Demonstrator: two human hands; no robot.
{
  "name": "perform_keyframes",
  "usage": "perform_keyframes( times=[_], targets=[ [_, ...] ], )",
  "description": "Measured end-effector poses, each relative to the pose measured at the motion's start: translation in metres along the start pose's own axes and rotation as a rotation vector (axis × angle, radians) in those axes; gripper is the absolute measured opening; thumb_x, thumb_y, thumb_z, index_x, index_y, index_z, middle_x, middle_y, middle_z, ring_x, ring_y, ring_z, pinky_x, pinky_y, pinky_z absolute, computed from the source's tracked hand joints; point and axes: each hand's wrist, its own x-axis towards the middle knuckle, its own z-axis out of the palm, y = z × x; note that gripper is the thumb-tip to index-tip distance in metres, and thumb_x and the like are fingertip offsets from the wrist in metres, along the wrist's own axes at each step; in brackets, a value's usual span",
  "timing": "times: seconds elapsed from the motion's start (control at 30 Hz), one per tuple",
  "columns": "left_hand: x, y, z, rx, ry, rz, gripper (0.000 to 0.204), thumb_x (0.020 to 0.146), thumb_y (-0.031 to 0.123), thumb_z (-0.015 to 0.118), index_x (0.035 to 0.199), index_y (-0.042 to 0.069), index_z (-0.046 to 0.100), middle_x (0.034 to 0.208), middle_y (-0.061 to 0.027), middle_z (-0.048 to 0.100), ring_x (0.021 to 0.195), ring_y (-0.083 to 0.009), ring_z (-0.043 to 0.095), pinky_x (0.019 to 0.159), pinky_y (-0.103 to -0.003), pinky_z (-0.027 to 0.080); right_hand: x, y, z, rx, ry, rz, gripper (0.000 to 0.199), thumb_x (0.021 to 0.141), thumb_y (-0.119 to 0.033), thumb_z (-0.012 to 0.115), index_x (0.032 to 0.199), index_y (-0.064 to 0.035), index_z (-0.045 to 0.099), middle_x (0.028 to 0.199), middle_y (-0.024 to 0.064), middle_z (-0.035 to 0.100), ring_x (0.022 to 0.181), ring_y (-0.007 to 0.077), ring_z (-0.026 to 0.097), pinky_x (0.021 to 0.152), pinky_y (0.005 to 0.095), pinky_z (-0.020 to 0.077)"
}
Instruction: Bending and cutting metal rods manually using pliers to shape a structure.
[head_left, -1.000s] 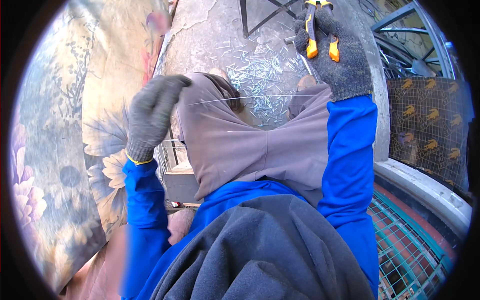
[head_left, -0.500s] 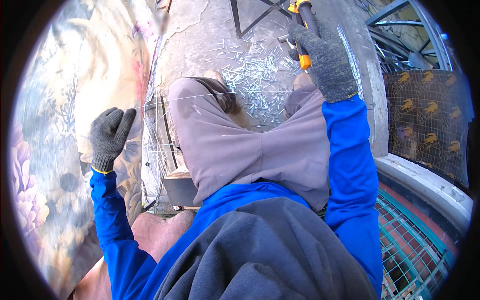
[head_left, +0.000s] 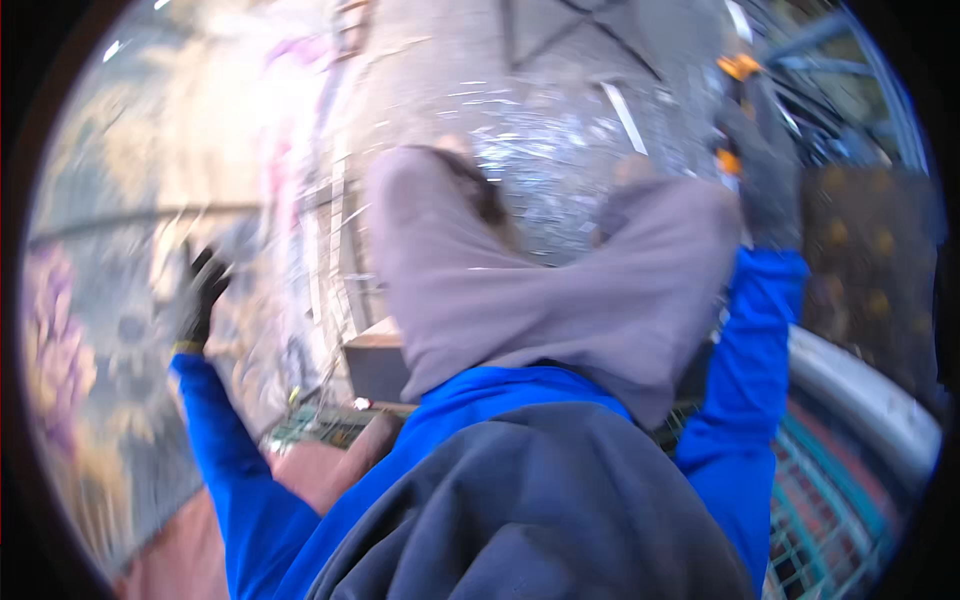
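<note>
The picture is smeared by motion. My left hand (head_left: 200,295), in a dark glove, is stretched far out to the left over a flowered cloth (head_left: 90,330), with its fingers apart and nothing in them. A wire mesh panel (head_left: 325,250) stands just to its right, beside my left knee. Raised at the upper right beyond my right knee, my gloved right hand (head_left: 765,175) is closed on orange-handled pliers (head_left: 738,68). My knees in grey trousers (head_left: 540,290) fill the middle.
Short bits of cut wire (head_left: 545,150) litter the concrete floor ahead. A dark metal frame (head_left: 570,30) stands at the top, a mesh cage (head_left: 860,250) at the right, green mesh (head_left: 830,500) at lower right, and a low box (head_left: 372,355) under my left thigh.
My left hand has swung from in front of my knee out and down to the far left. The right hand has kept hold of the pliers at the upper right.
</note>
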Motion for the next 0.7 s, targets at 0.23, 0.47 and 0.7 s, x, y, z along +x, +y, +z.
perform_keyframes(
  times=[0.23, 0.47, 0.7],
  targets=[
    [0.013, 0.007, 0.014, -0.379, -0.006, -0.068, 0.086, 0.097, 0.065, 0.056, 0.161, 0.013, 0.032, 0.159, -0.016, 0.038, 0.139, -0.0471, 0.043, 0.109, -0.067, 0.04, -0.006, 0.013, 0.006, -0.383, -0.224, -0.211, 0.062, 0.103, -0.018, 0.061, 0.159, -0.0035, 0.037, 0.145, 0.0074, 0.056, 0.094, 0.0093, 0.059, 0.077, 0.0245, 0.0486],
    [-0.002, 0.0, 0.007, -0.195, 0.076, -0.286, 0.095, 0.094, 0.078, 0.046, 0.164, 0.017, 0.026, 0.161, -0.0221, 0.037, 0.134, -0.0467, 0.05, 0.104, -0.061, 0.046, 0.0, 0.038, 0.009, -0.177, -0.298, -0.178, 0.052, 0.105, -0.016, 0.058, 0.154, -0.0023, 0.045, 0.139, 0.0049, 0.058, 0.096, 0.0059, 0.059, 0.08, 0.0217, 0.048],
    [-0.007, -0.031, -0.001, 0.612, 0.086, -0.361, 0.08, 0.09, 0.053, 0.074, 0.152, 0.01, 0.046, 0.11, -0.0111, 0.071, 0.077, -0.0242, 0.071, 0.067, -0.035, 0.06, -0.003, 0.029, 0.024, -0.187, -0.278, -0.126, 0.056, 0.105, -0.02, 0.061, 0.154, -0.002, 0.044, 0.131, 0.0027, 0.061, 0.097, 0.0052, 0.059, 0.081, 0.0214, 0.0474]
  ],
)
